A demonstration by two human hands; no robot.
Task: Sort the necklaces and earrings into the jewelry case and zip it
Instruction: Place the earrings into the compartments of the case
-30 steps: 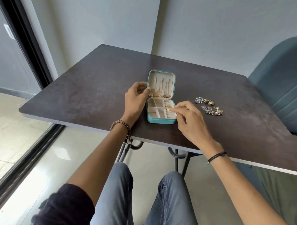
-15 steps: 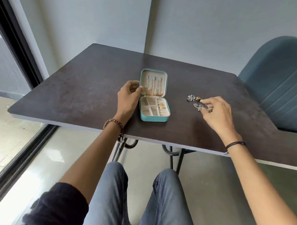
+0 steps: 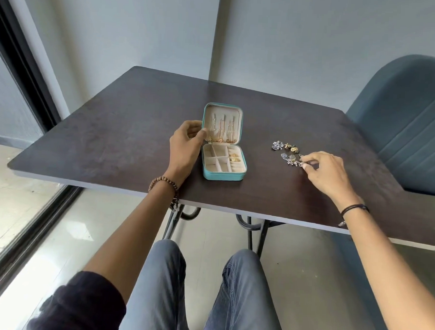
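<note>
My right hand [image 3: 328,174] just left the jewelry case [image 3: 223,175] and pinches the next silver earring [image 3: 292,162]; left hand [image 3: 184,148] grips the lid [image 3: 224,109].

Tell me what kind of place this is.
Likely a plain room in a home or office: a dark table against a bare grey wall, a padded blue chair, and floor-length glazing.

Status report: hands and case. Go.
Left hand holds open teal jewelry case. Right hand pinches silver earring from loose pile. Nothing between pile and case.

No legible text, label or number anywhere, perhaps too small on the jewelry case [image 3: 223,175].
</note>
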